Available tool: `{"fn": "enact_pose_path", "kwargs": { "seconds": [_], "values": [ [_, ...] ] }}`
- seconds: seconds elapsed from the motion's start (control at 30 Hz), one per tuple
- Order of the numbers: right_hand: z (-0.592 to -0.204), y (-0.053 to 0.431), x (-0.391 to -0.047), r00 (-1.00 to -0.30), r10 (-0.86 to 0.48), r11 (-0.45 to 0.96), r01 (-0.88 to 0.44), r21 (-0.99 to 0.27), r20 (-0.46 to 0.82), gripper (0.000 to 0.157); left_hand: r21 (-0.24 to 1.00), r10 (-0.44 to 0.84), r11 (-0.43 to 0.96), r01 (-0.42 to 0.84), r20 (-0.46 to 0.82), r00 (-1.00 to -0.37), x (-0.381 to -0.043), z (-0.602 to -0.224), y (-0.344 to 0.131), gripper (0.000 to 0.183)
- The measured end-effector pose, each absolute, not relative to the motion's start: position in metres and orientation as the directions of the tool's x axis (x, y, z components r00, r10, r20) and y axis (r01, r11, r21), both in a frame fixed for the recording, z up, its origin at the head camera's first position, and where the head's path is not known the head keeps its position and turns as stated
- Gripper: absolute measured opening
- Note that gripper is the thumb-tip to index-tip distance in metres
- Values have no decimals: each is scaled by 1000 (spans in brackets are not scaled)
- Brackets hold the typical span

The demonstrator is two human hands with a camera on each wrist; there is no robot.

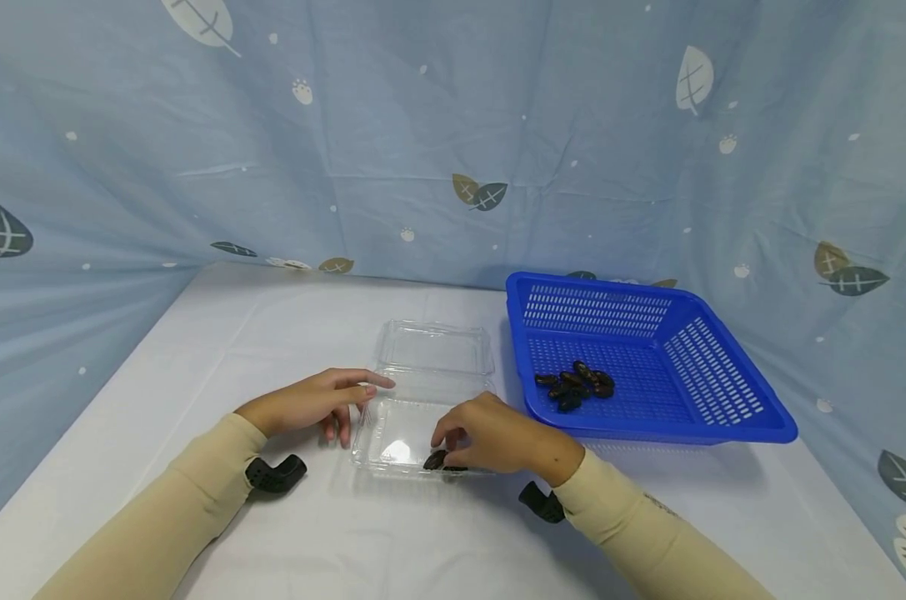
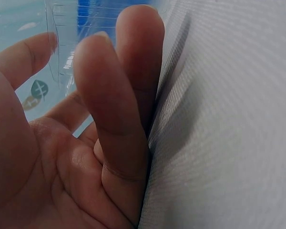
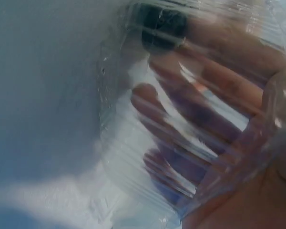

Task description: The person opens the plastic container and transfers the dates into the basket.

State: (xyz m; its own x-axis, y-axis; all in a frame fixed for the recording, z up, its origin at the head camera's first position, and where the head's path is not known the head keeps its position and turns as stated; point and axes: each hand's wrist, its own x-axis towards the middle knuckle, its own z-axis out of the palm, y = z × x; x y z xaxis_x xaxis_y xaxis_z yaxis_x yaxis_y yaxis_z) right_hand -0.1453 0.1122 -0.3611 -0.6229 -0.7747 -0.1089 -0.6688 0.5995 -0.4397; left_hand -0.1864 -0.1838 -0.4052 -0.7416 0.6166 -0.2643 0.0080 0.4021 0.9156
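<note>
A clear plastic clamshell box [image 1: 392,429] lies with its lid [image 1: 437,348] folded back behind it. My right hand [image 1: 493,433] reaches down into its near right part, and the thumb and forefinger meet at a dark, glossy oval piece that looks like a date [image 1: 435,459]. Through the clear wall in the right wrist view, this dark piece [image 3: 164,28] shows at the fingertips. Another dark piece lies partly hidden under the thumb. My left hand [image 1: 321,402] rests at the box's left side, fingers loosely spread, fingertips at its rim.
A blue slotted plastic basket [image 1: 723,400] stands to the right of the box, with several similar dark pieces [image 1: 576,385] piled at its near left. A white cloth [image 1: 287,533] covers the table. Behind hangs a blue leaf-print curtain [image 1: 392,108].
</note>
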Motion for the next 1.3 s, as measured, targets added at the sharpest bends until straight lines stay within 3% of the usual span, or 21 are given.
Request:
{"fn": "enact_pose_path", "kwargs": {
  "seconds": [0.43, 0.67, 0.83, 1.03, 1.3],
  "values": [
    [-363, 101, -145, -671, -728, 667, -642, -378, -145, 4, 914, 611, 406, 7, -265, -746, -187, -406, -183, 46],
    [-360, 105, -146, -660, -751, 547, -594, -590, -32, 4, 916, 610, 401, -4, -270, -745, -187, -406, -183, 45],
    [-331, 114, -140, -663, -741, 447, -605, -659, 106, 10, 918, 620, 397, 7, -263, -739, -188, -407, -184, 45],
    [-299, 153, -142, -763, -608, 474, -572, -670, 220, 13, 922, 634, 386, 22, -248, -732, -188, -407, -185, 46],
    [-298, 236, -167, -929, -346, 705, -351, -616, 132, 11, 920, 632, 392, 25, -250, -733, -186, -408, -186, 45]
  ]
}}
